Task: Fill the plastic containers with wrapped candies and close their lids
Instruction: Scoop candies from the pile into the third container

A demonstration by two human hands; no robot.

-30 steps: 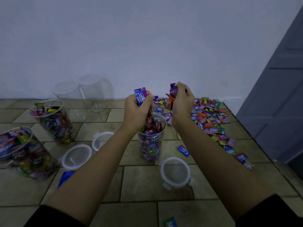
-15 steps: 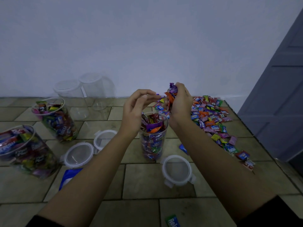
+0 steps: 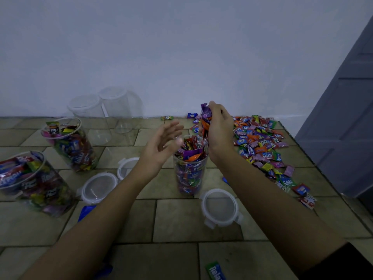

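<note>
A clear plastic container (image 3: 189, 174) stands upright at the centre of the tiled floor, heaped with wrapped candies to its rim. My right hand (image 3: 219, 130) grips a bunch of wrapped candies (image 3: 205, 116) just above the container's right rim. My left hand (image 3: 161, 144) hovers to the left of the rim, fingers spread and empty. A big pile of loose wrapped candies (image 3: 260, 144) lies to the right. A round lid (image 3: 221, 207) lies flat in front of the container.
Two candy-filled containers stand at left (image 3: 69, 144) and far left (image 3: 32, 182), both without lids. Two more lids (image 3: 99, 187) (image 3: 126, 167) lie near them. Two empty clear containers (image 3: 90, 118) stand by the wall. A grey door (image 3: 341, 128) is at right.
My left hand has let its candies fall into the centre container and opened, drawing back to the left. My right hand keeps its bunch above the rim.
</note>
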